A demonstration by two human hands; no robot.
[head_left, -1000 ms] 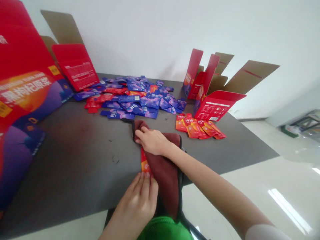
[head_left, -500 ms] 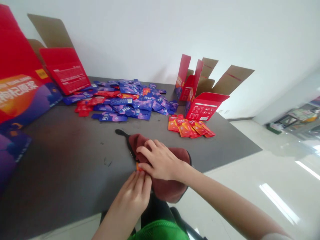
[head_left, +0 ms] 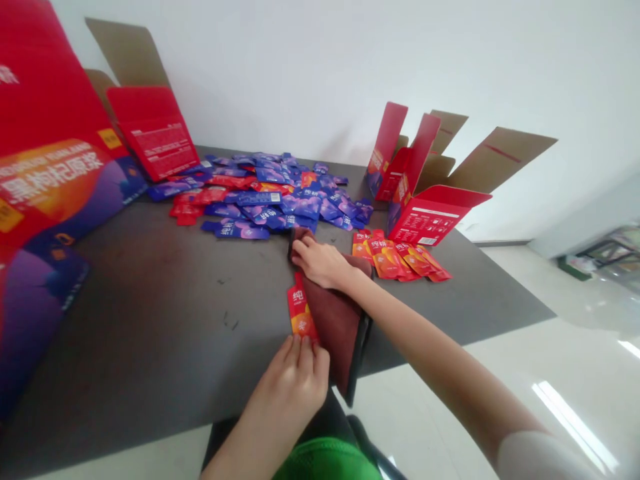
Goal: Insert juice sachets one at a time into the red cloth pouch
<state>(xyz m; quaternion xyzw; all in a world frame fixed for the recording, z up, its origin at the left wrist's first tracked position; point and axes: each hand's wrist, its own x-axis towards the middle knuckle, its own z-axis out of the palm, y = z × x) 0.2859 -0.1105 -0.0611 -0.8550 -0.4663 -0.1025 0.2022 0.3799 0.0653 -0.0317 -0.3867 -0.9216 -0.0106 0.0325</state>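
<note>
A red and orange sachet with white lettering lies on the grey table near its front edge. My left hand pinches the lower end of this sachet, fingertips pressed together. Just above and to the right, my right hand is closed around a brown cloth with black edging. The cloth hangs from that hand toward the table's front edge and partly covers the sachet's right side.
Blue-purple sachets, mixed with some red ones, form a pile at the back. Several orange-red sachets lie at right, before an open red box. Another open box stands behind it. Large printed boxes fill the left side.
My right hand has moved up and away from my left, lifting and folding back the brown cloth. More of the sachet is now exposed. My left hand still holds its lower end.
</note>
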